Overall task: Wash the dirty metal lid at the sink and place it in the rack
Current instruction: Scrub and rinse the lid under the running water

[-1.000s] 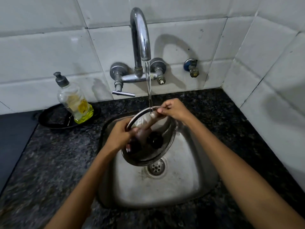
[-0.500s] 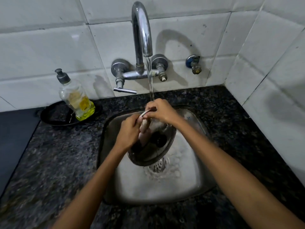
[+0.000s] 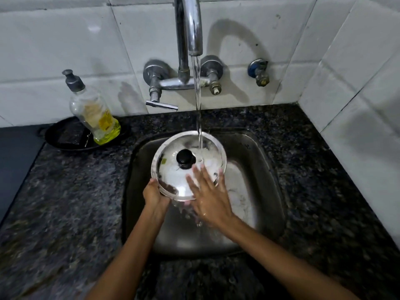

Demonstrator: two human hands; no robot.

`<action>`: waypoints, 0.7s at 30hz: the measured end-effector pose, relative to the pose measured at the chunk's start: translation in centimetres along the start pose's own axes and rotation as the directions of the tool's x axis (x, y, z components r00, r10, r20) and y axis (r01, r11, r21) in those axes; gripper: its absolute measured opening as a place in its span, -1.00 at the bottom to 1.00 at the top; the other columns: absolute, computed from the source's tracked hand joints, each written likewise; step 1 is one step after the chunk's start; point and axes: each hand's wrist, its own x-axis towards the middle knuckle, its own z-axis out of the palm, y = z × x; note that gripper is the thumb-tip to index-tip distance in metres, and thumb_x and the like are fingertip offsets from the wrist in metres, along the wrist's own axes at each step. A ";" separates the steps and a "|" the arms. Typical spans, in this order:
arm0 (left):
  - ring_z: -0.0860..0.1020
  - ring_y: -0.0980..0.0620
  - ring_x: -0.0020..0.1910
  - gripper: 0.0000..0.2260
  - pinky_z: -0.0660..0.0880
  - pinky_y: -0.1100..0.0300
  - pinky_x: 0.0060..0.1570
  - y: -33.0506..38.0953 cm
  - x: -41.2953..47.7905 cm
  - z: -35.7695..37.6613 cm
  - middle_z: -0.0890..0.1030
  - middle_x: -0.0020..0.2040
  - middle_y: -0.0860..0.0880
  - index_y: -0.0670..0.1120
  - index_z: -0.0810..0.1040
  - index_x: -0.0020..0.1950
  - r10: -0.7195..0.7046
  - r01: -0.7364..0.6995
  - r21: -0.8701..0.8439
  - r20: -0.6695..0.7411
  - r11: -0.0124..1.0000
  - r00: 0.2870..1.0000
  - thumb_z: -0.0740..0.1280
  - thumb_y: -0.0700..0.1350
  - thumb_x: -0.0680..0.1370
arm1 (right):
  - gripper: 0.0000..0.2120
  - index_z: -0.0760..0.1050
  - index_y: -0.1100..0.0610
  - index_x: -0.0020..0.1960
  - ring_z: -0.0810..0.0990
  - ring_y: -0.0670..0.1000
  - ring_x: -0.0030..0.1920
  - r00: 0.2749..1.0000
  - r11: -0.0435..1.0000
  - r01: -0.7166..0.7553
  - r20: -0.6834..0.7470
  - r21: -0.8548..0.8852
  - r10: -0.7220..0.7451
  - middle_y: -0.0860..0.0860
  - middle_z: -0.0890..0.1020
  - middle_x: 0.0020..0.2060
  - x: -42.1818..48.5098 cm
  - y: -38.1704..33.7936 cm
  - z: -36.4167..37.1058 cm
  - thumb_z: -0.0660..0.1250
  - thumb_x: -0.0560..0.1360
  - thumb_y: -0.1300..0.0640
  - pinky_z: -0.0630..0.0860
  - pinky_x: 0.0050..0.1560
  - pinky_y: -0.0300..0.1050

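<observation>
Gleaming wet metal lid (image 3: 173,176), black knob (image 3: 185,158) up, under tap stream (image 3: 198,118).

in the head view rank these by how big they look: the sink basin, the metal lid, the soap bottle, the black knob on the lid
1. sink basin
2. metal lid
3. soap bottle, clearly smaller than the lid in area, though it stands farther from the camera
4. black knob, smallest by far

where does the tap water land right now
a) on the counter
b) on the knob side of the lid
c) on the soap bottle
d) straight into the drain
b: the stream from the tap hits the lid just right of its black knob, the knob side facing up.
</observation>
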 end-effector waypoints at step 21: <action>0.46 -0.10 -0.34 -0.76 0.48 0.15 -0.37 0.7 0.1 0.4 0.52 -0.34 -0.12 -0.11 0.42 -0.32 0.072 -0.098 0.184 0.146 0.978 0.987 0.09 -0.26 0.52 | -0.11 0.11 0.17 0.47 0.07 0.09 0.52 0.987 0.918 -0.158 0.020 0.364 0.162 0.14 0.17 0.50 5.4 6.3 -2.7 0.12 0.34 -0.39 0.02 0.52 0.09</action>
